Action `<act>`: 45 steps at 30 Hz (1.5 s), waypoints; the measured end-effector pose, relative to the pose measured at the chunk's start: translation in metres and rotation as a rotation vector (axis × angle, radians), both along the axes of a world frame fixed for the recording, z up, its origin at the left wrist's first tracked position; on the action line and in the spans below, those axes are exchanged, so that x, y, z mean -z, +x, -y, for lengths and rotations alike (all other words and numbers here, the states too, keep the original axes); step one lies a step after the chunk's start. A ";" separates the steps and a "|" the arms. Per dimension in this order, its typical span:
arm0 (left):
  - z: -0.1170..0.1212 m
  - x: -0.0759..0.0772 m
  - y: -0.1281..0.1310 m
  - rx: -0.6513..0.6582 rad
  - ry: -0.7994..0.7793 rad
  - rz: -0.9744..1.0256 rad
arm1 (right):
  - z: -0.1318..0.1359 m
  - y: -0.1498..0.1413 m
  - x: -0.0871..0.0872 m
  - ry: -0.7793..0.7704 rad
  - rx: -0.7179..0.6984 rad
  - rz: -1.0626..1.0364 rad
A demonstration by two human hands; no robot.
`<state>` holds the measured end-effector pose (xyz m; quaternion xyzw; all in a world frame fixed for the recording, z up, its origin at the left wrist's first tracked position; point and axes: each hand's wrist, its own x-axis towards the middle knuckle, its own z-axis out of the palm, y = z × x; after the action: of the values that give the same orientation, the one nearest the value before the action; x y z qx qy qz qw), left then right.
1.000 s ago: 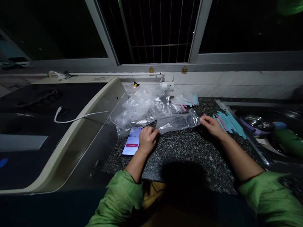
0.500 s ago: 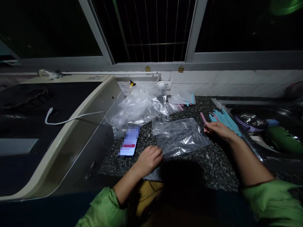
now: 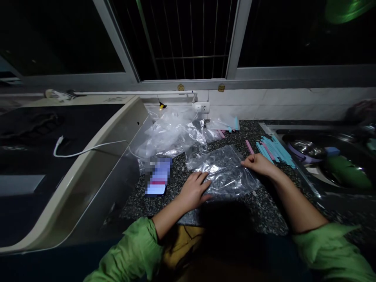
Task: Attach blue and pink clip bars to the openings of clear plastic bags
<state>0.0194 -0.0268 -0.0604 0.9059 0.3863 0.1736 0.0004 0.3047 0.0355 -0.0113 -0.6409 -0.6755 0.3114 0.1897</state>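
A clear plastic bag (image 3: 226, 172) lies flat on the speckled dark countertop in front of me. My left hand (image 3: 194, 192) rests on its left part, fingers spread. My right hand (image 3: 258, 163) pinches the bag's right edge between thumb and fingers. Just beyond my right hand lies a single pink strip-shaped stick (image 3: 249, 147), apart from the fingers. To its right is a loose bundle of light-blue sticks (image 3: 277, 150) with a pink one among them.
Crumpled clear bags (image 3: 170, 131) heap up at the back, beside a bag holding blue and pink sticks (image 3: 232, 124). A lit phone (image 3: 158, 178) lies left of my left hand. A sink (image 3: 293, 133) borders the right, a large appliance (image 3: 96, 156) the left.
My right hand has left the pink stick, moving nearer and left to grip the bag's edge. My left hand has moved up and right onto the bag, its fingers spreading.
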 end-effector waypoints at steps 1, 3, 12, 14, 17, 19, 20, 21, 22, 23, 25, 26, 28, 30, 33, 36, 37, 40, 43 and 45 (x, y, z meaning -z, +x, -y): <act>0.001 0.003 0.000 -0.006 -0.014 -0.012 | -0.002 0.001 0.002 -0.009 0.015 0.077; 0.002 0.007 -0.001 -0.022 -0.038 -0.025 | -0.004 0.000 0.005 -0.035 0.044 0.264; 0.008 0.001 0.000 -0.032 -0.047 -0.058 | -0.004 -0.012 0.013 -0.019 -0.013 0.630; 0.008 -0.005 0.001 -0.025 -0.084 -0.050 | -0.005 -0.009 0.016 0.031 -0.049 0.588; 0.001 -0.015 0.001 -0.054 -0.137 0.069 | -0.006 -0.006 0.020 0.124 -0.108 0.502; -0.011 -0.022 0.000 -0.129 -0.140 0.193 | -0.006 -0.007 0.021 0.207 -0.180 0.427; -0.019 -0.024 0.000 -0.179 -0.145 0.246 | -0.005 -0.008 0.021 0.247 -0.224 0.393; -0.028 -0.026 0.000 -0.227 -0.161 0.287 | -0.005 -0.009 0.021 0.282 -0.264 0.364; -0.037 -0.027 0.000 -0.273 -0.190 0.318 | -0.004 -0.010 0.021 0.312 -0.299 0.342; -0.046 -0.027 0.001 -0.315 -0.231 0.342 | -0.004 -0.011 0.022 0.336 -0.332 0.322; -0.061 -0.025 0.004 -0.373 -0.357 0.397 | -0.003 -0.012 0.022 0.381 -0.379 0.279; -0.067 -0.024 0.006 -0.388 -0.436 0.435 | -0.003 -0.013 0.023 0.404 -0.394 0.255; -0.075 -0.021 0.009 -0.398 -0.599 0.531 | -0.003 -0.014 0.024 0.447 -0.420 0.208; -0.078 -0.018 0.012 -0.376 -0.745 0.660 | -0.003 -0.015 0.025 0.485 -0.433 0.182; -0.077 -0.014 0.014 -0.315 -0.890 0.894 | -0.002 -0.018 0.027 0.504 -0.450 0.163; -0.074 -0.010 0.013 -0.320 -0.897 1.074 | -0.003 -0.022 0.029 0.473 -0.429 0.143; -0.072 -0.010 0.011 -0.326 -0.881 1.103 | -0.003 -0.023 0.029 0.456 -0.407 0.131; -0.068 -0.009 0.007 -0.325 -0.814 1.119 | -0.008 -0.027 0.027 0.399 -0.332 0.045; -0.065 -0.010 0.005 -0.316 -0.742 1.122 | -0.015 -0.036 0.022 0.293 -0.319 -0.096; -0.063 -0.010 0.004 -0.307 -0.713 1.133 | -0.018 -0.043 0.018 0.156 -0.345 -0.169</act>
<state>0.0237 0.0367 -0.0502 0.5549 0.4841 0.4810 0.4758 0.2618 0.0536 -0.0296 -0.4707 -0.7790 0.3385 0.2387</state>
